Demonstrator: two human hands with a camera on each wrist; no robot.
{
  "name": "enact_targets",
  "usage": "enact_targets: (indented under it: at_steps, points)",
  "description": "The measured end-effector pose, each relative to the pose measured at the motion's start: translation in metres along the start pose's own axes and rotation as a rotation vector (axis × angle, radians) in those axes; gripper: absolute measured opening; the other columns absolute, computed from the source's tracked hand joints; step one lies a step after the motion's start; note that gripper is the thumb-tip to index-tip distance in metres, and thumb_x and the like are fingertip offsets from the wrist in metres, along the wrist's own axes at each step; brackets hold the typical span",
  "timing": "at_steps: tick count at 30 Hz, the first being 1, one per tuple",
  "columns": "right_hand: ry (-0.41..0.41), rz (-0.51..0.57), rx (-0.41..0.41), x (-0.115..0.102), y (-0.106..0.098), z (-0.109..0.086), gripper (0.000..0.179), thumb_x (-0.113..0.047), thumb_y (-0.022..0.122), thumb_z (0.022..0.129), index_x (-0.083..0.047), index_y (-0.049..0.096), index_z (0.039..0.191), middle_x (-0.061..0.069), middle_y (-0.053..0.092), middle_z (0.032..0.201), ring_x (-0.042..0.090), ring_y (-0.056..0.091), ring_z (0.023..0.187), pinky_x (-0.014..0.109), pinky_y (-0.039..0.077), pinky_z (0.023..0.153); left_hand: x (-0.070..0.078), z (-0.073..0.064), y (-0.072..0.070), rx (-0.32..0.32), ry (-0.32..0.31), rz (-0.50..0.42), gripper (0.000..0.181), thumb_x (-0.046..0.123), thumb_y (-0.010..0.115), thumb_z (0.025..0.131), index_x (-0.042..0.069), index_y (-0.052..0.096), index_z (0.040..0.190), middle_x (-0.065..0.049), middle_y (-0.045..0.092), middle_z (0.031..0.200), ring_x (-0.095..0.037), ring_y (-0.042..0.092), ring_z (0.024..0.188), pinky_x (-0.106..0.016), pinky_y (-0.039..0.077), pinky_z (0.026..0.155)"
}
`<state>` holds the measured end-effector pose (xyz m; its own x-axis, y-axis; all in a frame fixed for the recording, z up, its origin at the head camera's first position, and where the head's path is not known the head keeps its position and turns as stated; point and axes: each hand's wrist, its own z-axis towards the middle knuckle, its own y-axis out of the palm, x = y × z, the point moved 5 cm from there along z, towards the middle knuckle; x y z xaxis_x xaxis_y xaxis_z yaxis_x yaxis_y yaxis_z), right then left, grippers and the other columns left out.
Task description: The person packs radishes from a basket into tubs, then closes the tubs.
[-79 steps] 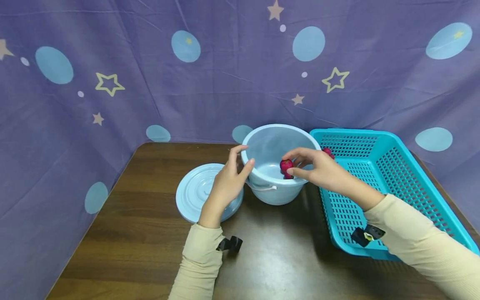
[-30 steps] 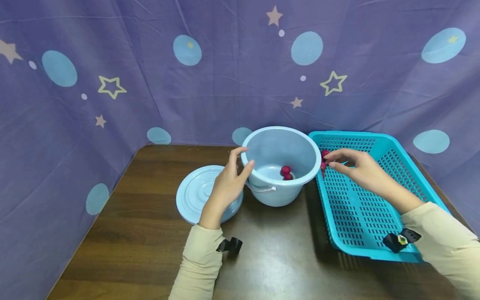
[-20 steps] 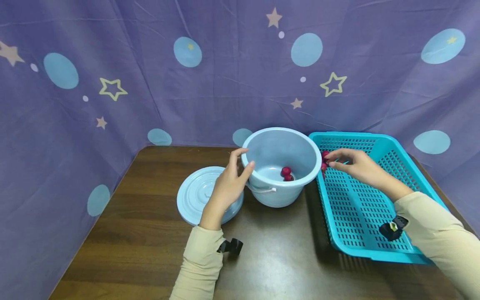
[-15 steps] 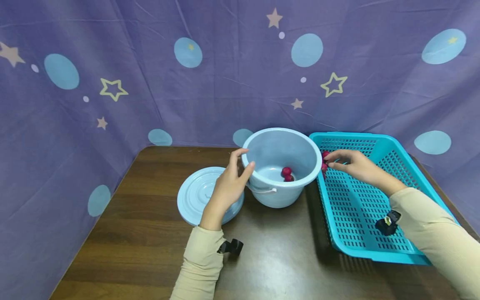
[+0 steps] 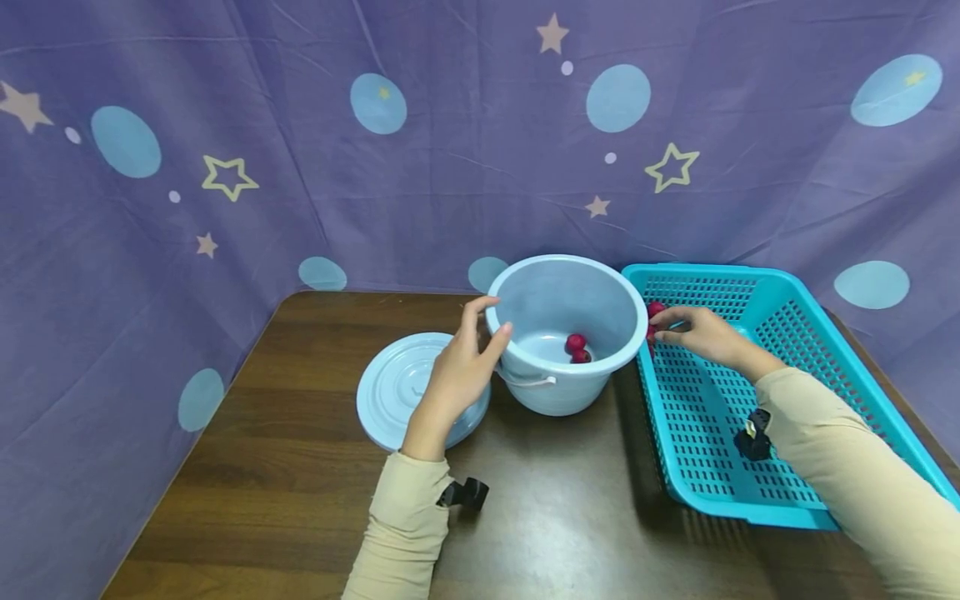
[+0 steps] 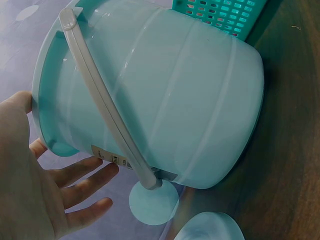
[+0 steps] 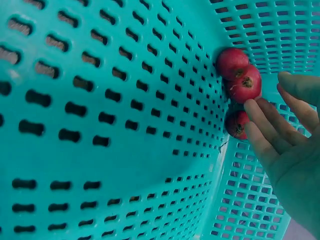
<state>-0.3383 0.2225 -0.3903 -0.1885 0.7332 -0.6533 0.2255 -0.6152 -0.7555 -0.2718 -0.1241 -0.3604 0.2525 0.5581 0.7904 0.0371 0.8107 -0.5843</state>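
Observation:
My left hand (image 5: 459, 367) rests against the left of the rim of a light blue bucket (image 5: 558, 392), thumb and forefinger at the rim. The left wrist view shows its other fingers spread beside the bucket (image 6: 165, 95). Two small round red fruits (image 5: 576, 342) lie on the bucket's floor. My right hand (image 5: 701, 333) is inside the turquoise basket (image 5: 720, 510). In the right wrist view, three red fruits (image 7: 246, 84) sit in the basket's corner, and the loosely bent fingers of my right hand (image 7: 295, 160) reach right up to them without enclosing one.
A round light blue lid (image 5: 386, 392) lies on the wooden table (image 5: 285, 467), left of the bucket and partly behind my left hand. The basket stands close at the bucket's right. A purple curtain (image 5: 480, 167) with stars and dots hangs behind the table.
My right hand first held a red fruit inside the bucket, let it go there, and moved right to the fruits in the basket. The left hand has stayed at the rim.

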Motion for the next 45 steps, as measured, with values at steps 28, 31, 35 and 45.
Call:
enact_targets:
  at_steps: [28, 31, 35, 45]
  points:
    - [0.026, -0.098, 0.0, 0.009, 0.018, 0.016, 0.034, -0.009, 0.065, 0.094, 0.008, 0.058, 0.122, 0.018, 0.055, 0.101, 0.022, 0.046, 0.071, 0.035, 0.04, 0.062, -0.001, 0.0, 0.003, -0.004, -0.003, 0.0, 0.059, 0.067, 0.035, 0.098, 0.037, 0.027, 0.149, -0.007, 0.054, 0.14, -0.023, 0.056, 0.121, -0.052, 0.048, 0.088]
    - [0.015, -0.1, 0.0, 0.01, 0.019, 0.017, 0.032, -0.009, 0.065, 0.094, 0.007, 0.058, 0.121, 0.018, 0.056, 0.1, 0.022, 0.046, 0.072, 0.036, 0.04, 0.064, -0.001, 0.0, 0.003, -0.002, 0.0, 0.001, 0.06, 0.067, 0.035, 0.098, 0.036, 0.027, 0.149, -0.007, 0.054, 0.14, -0.023, 0.056, 0.121, -0.053, 0.047, 0.088]
    - [0.01, -0.103, 0.004, 0.01, 0.019, 0.017, 0.031, -0.009, 0.066, 0.094, 0.007, 0.059, 0.12, 0.018, 0.056, 0.101, 0.023, 0.046, 0.074, 0.036, 0.04, 0.065, -0.001, 0.0, 0.003, -0.004, 0.0, -0.002, 0.064, 0.07, 0.033, 0.097, 0.035, 0.027, 0.15, -0.007, 0.054, 0.139, -0.023, 0.056, 0.121, -0.052, 0.047, 0.088]
    - [-0.008, -0.116, 0.03, 0.007, 0.009, 0.016, 0.029, -0.008, 0.066, 0.093, 0.005, 0.061, 0.118, 0.02, 0.058, 0.103, 0.029, 0.054, 0.082, 0.043, 0.045, 0.072, 0.0, 0.001, 0.002, 0.004, 0.013, -0.003, 0.061, 0.068, 0.034, 0.098, 0.035, 0.028, 0.149, -0.006, 0.055, 0.139, -0.022, 0.057, 0.121, -0.052, 0.047, 0.088]
